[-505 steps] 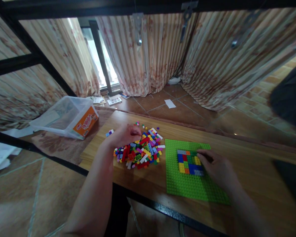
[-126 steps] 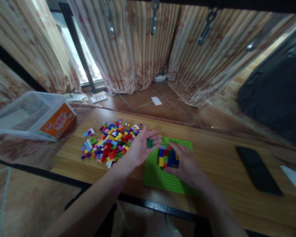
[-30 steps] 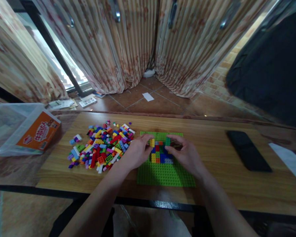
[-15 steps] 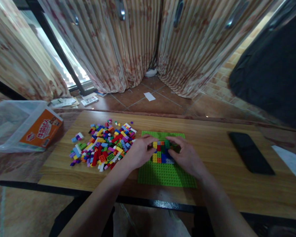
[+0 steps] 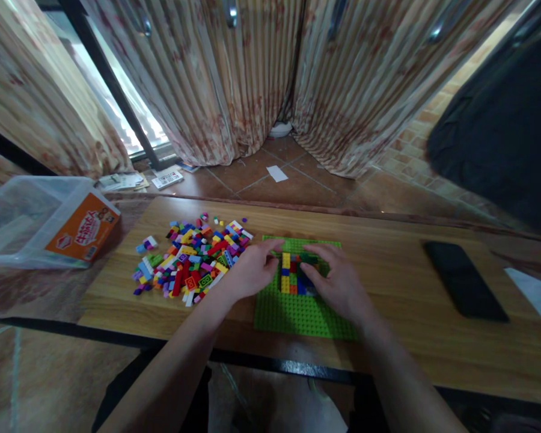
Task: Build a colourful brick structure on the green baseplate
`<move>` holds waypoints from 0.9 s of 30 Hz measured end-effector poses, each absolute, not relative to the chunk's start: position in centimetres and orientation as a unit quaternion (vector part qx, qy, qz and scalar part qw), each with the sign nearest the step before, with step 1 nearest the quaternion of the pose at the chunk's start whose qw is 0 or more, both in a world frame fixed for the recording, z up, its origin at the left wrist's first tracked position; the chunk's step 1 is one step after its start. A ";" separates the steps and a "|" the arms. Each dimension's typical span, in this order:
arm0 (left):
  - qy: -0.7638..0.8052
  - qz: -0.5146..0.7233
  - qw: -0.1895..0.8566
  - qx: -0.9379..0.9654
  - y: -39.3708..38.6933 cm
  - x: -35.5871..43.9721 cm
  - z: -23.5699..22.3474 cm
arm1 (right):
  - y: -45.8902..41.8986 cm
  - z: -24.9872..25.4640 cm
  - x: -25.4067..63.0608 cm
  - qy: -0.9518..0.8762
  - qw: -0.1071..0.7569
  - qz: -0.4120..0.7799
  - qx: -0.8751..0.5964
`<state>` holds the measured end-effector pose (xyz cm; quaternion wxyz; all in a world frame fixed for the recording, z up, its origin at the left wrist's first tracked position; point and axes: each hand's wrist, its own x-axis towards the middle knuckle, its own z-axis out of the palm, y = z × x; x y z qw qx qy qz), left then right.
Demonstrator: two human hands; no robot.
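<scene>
A green studded baseplate (image 5: 297, 316) lies on the wooden table, carrying a block of small toy bricks. A column of yellow bricks (image 5: 285, 282) with one blue among them forms its left edge, with red, orange and blue bricks beside it. At the upper right of this block is a dark green brick (image 5: 309, 258), partly covered by my right hand (image 5: 342, 282). That hand's thumb and forefinger are spread around the green brick, and whether they touch it is unclear. My left hand (image 5: 255, 270) rests left of the yellow column, thumb and forefinger apart, holding nothing visible.
A heap of loose coloured bricks (image 5: 198, 255) covers the table's left part. Past the left end stands a clear plastic bin (image 5: 49, 198) with an orange label. A black phone-like slab (image 5: 464, 279) and a white sheet (image 5: 532, 294) lie at the right.
Both hands have loosened and their fingers have spread. My left fingers have come away from the yellow column. The camera view has shifted slightly.
</scene>
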<state>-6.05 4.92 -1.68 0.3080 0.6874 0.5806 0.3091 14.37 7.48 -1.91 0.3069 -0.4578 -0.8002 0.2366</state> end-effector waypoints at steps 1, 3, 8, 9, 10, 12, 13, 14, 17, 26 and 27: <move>0.590 0.305 0.305 0.683 5.0 -6.0 -1.7 | 7.4 -2.0 14.1 -0.808 0.303 0.228 -0.451; 0.603 0.296 0.304 0.676 4.9 -5.7 -1.5 | 7.3 -2.1 13.6 -0.821 0.289 0.214 -0.442; 0.617 0.295 0.315 0.658 4.6 -5.5 -0.8 | 7.6 -3.0 12.7 -0.848 0.246 0.198 -0.425; 0.617 0.298 0.320 0.654 4.5 -5.5 -0.7 | 7.7 -3.1 12.7 -0.852 0.239 0.196 -0.423; 0.616 0.300 0.328 0.650 4.5 -5.6 -0.5 | 7.9 -3.3 12.7 -0.854 0.234 0.196 -0.422; 0.617 0.302 0.346 0.639 4.4 -5.7 -0.4 | 8.2 -3.6 12.8 -0.856 0.229 0.197 -0.420; 0.618 0.301 0.357 0.633 4.4 -5.8 -0.4 | 8.3 -3.7 12.9 -0.855 0.229 0.200 -0.420; 0.619 0.299 0.366 0.627 4.4 -5.8 -0.4 | 8.5 -3.8 13.0 -0.854 0.230 0.205 -0.419; 0.623 0.296 0.382 0.615 4.4 -6.0 -0.8 | 8.7 -3.9 13.3 -0.848 0.233 0.221 -0.421; 0.635 0.255 0.385 0.619 4.0 -6.9 -0.2 | 9.1 -3.9 13.6 -0.840 0.208 0.252 -0.434; 0.636 0.253 0.385 0.619 3.9 -6.9 0.1 | 9.1 -3.9 13.6 -0.840 0.208 0.252 -0.434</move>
